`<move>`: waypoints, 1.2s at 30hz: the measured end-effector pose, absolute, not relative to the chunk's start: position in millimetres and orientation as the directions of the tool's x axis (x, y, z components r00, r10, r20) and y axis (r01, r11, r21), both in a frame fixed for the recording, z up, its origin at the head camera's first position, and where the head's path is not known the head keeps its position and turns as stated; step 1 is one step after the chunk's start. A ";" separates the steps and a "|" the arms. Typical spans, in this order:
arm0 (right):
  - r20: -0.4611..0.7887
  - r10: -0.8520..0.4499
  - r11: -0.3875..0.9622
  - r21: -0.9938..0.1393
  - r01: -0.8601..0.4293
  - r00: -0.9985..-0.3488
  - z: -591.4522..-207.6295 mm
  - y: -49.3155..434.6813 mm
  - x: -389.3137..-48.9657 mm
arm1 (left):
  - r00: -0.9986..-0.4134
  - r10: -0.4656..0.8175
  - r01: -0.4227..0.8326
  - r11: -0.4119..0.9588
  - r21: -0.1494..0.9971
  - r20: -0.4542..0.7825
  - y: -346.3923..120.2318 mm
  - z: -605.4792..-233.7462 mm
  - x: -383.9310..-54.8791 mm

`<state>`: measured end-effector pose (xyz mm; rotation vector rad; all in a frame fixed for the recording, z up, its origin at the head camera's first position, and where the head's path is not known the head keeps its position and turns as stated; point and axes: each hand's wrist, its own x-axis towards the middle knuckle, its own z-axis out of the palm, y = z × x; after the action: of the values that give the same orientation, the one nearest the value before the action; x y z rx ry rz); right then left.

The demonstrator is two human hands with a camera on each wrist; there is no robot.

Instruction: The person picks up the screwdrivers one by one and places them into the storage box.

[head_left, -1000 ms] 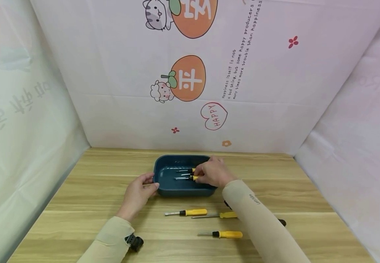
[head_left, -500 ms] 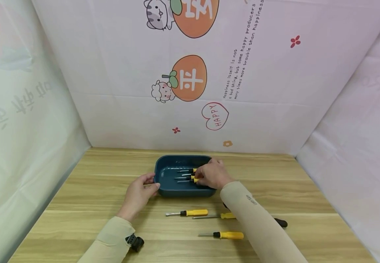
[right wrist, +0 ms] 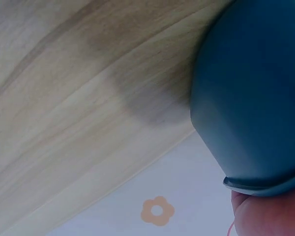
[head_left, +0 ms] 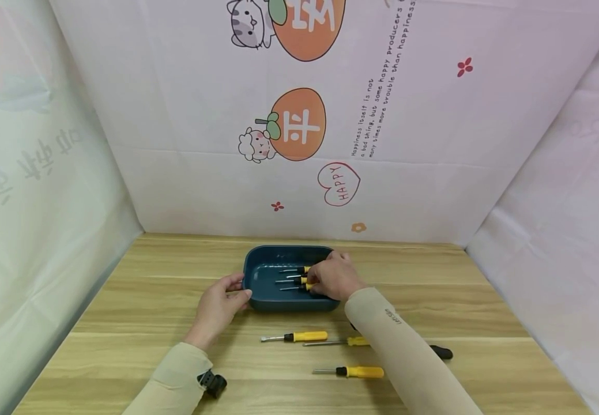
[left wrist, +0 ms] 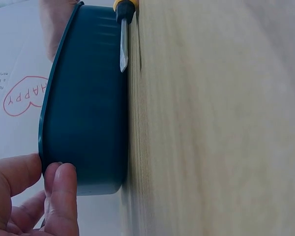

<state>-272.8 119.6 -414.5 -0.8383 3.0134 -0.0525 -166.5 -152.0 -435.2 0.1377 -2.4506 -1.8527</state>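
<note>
Wooden table (head_left: 123,323) bears a dark teal tray (head_left: 289,305), glossy, rectangular, round-cornered; it sits between the hands; left hand (head_left: 218,305) pinches its left rim; right hand (head_left: 336,276) bends over its right end, grip hidden, cannot tell; larger yellow-handled screwdrivers (head_left: 364,372) lie nearer the person; smaller yellow-and-black screwdrivers (head_left: 297,280) lie inside, handles beneath the right fingers.

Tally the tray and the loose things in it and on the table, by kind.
Tray: 1
Yellow-handled screwdrivers on the table: 3
Screwdrivers visible in the tray: 4
Black item, partly hidden by the right sleeve: 1
Total visible: 9
</note>
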 end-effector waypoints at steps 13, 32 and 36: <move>0.011 -0.521 0.853 -0.005 -0.521 -0.853 -416.3 117.7 -270.8 | -0.994 -0.110 -0.030 0.280 0.960 0.001 -152.0 -436.2 -166.8; 0.054 -0.506 0.861 -0.017 -0.508 -0.861 -418.9 117.8 -272.7 | -0.993 -0.118 -0.015 0.288 0.957 0.021 -151.7 -436.9 -166.9; 0.059 -0.503 0.863 -0.013 -0.505 -0.862 -418.7 117.6 -272.6 | -0.993 -0.116 -0.013 0.292 0.956 0.022 -151.8 -436.6 -166.7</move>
<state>-272.6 117.6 -418.7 -0.8345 3.0837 -0.0447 -166.7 -151.8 -436.6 0.1224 -2.4542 -1.8146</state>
